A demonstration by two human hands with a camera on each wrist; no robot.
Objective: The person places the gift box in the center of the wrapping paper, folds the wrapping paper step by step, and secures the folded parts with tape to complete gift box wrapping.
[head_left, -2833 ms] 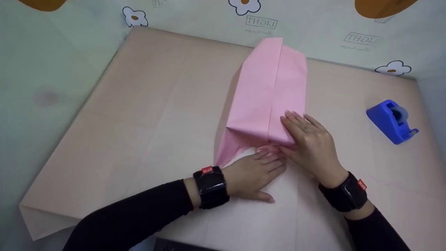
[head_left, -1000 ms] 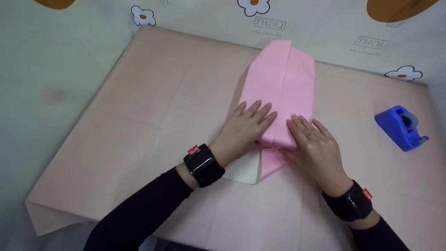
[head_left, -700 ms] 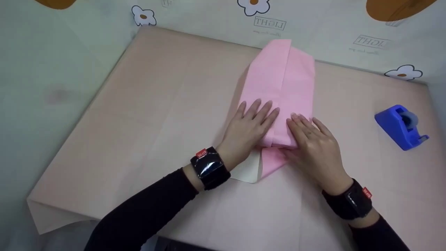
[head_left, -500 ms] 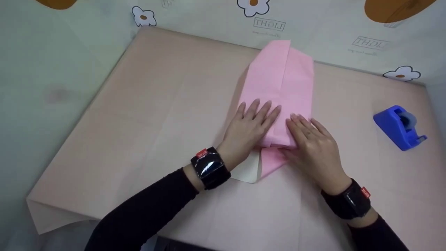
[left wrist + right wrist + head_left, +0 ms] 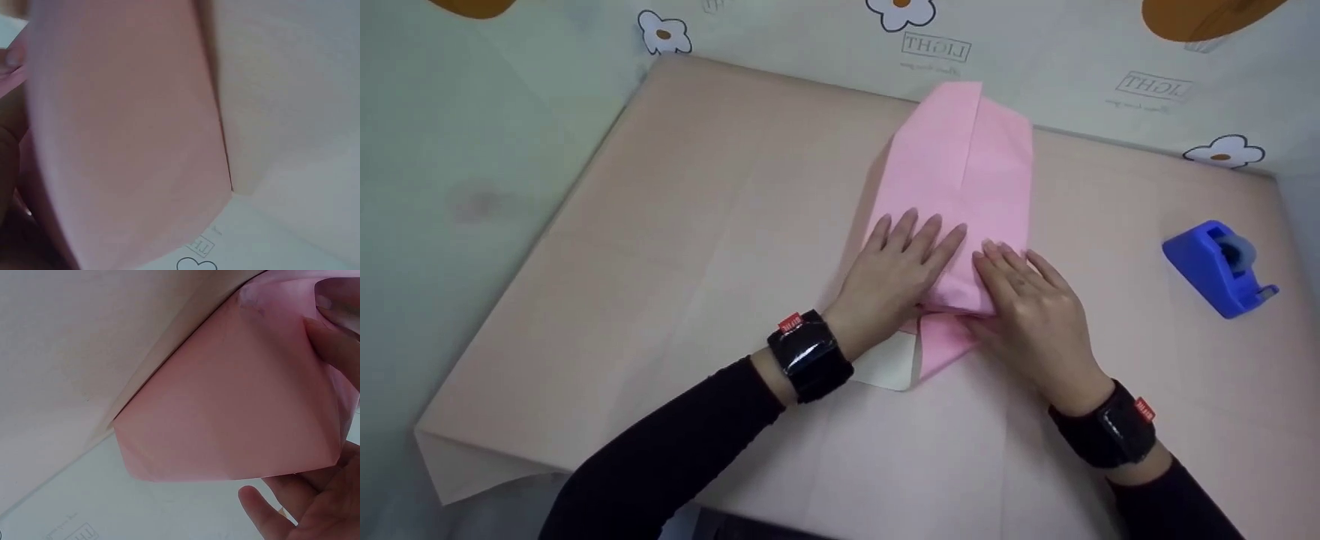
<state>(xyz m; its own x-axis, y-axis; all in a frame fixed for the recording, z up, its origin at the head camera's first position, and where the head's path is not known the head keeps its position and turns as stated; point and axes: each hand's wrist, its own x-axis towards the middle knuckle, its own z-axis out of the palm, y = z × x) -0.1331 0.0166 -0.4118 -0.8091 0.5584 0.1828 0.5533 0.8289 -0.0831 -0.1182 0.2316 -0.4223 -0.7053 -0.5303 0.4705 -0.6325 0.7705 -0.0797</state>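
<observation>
The left hand [image 5: 889, 281] hides the near left corner of the parcel [image 5: 941, 165]. The head view crops the near right corner of the bench [image 5: 660, 225] and a dark thing [image 5: 739, 527] beneath its near edge.

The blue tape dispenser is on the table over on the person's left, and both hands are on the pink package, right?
Not quite: the blue tape dispenser is on the table over on the person's right, not left, as the head view shows. The left hand and right hand are both on the pink package.
</observation>
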